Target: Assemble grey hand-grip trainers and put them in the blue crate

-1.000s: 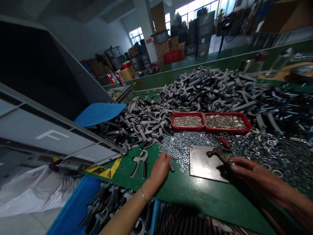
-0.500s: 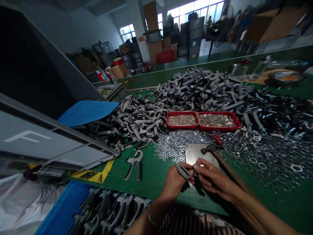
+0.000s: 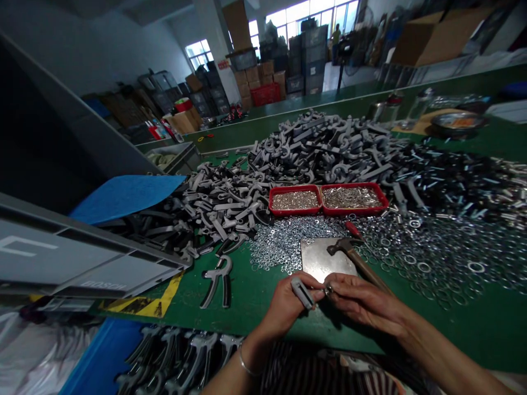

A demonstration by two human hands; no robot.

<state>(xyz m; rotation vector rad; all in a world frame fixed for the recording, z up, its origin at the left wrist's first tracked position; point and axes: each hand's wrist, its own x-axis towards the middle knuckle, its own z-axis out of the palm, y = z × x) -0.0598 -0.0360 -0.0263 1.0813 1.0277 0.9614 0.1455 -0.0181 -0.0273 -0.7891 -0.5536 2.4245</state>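
Note:
My left hand [image 3: 286,304] is closed around a small grey plastic piece [image 3: 302,293] just above the green table's near edge. My right hand [image 3: 362,304] pinches a small shiny metal part [image 3: 328,289] against the end of that piece. Both hands meet at the near edge of a flat steel plate [image 3: 321,258]. A hammer [image 3: 349,252] lies across the plate's right side, its handle running under my right hand. One assembled grey hand gripper [image 3: 218,277] lies on the table to the left of my hands.
Heaps of grey plastic parts [image 3: 288,164] and black handles [image 3: 461,186] cover the table's far side. Two red trays [image 3: 329,200] hold small metal pieces, with loose nuts [image 3: 284,244] and washers [image 3: 432,258] before them. A grey crate [image 3: 82,258] stands left; a blue bin [image 3: 107,356] holds assembled grippers.
My left hand took the grey piece from beside the nuts and carried it right. My right hand left the hammer handle and met the left hand, then both stayed together.

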